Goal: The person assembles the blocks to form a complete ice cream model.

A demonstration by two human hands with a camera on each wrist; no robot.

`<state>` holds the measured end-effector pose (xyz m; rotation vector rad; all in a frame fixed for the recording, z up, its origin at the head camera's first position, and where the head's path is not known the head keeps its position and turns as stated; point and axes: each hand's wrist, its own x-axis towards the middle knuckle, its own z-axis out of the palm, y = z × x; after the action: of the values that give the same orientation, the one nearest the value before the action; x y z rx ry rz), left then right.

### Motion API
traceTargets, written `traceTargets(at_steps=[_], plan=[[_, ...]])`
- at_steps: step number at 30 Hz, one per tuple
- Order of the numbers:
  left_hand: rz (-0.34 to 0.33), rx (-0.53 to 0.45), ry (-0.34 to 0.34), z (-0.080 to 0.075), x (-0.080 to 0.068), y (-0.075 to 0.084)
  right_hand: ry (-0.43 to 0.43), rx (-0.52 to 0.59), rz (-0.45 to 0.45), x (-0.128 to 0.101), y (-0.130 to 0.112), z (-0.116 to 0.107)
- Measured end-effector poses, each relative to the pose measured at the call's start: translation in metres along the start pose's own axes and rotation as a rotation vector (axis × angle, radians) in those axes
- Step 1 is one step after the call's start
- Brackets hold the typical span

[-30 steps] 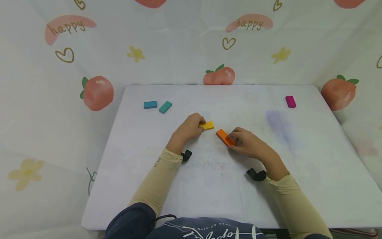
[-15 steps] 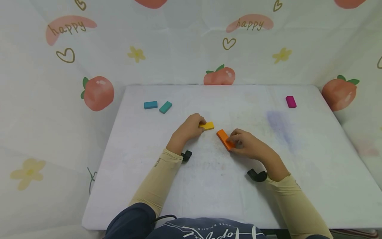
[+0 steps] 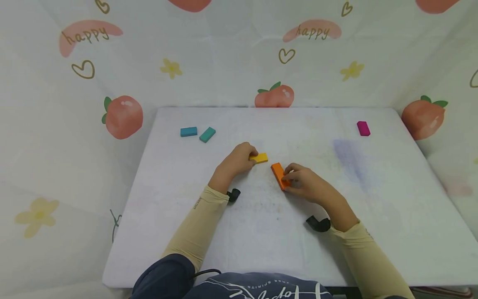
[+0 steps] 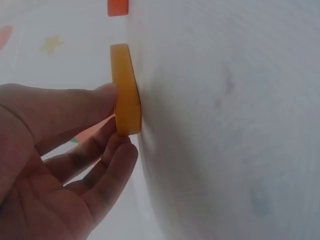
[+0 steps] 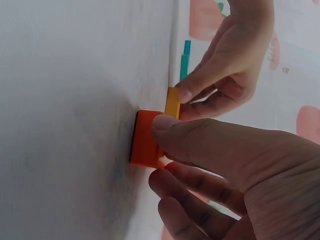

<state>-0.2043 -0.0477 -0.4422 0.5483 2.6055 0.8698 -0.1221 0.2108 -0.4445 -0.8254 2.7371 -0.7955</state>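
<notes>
A yellow block lies flat on the white table near its middle. My left hand pinches its left end between thumb and fingers; the left wrist view shows the yellow block held that way. Just to its right lies an orange block, turned lengthwise away from me. My right hand grips its near end, thumb on top, as the right wrist view shows on the orange block. Both blocks rest on the table, a small gap apart.
A blue block and a teal block lie at the far left of the table. A magenta block sits at the far right. A peach-printed cloth forms walls on three sides.
My right hand has turned the orange block from a diagonal to nearly lengthwise and shifted slightly left. The left hand and yellow block have stayed put.
</notes>
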Motion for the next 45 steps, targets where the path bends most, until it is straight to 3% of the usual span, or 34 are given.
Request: traceTargets(at_steps=[7,21,45], plan=[[0.004,0.006,0.004,0.0,0.0,0.0,0.035,-0.032,-0.032,0.002,-0.008,0.006],[0.014,0.012,0.01,0.0,0.0,-0.003,-0.007,-0.026,-0.127,0.002,-0.009,0.002],[0.046,0.031,0.005,0.002,0.002,-0.003,0.006,-0.027,-0.13,0.003,-0.009,0.008]])
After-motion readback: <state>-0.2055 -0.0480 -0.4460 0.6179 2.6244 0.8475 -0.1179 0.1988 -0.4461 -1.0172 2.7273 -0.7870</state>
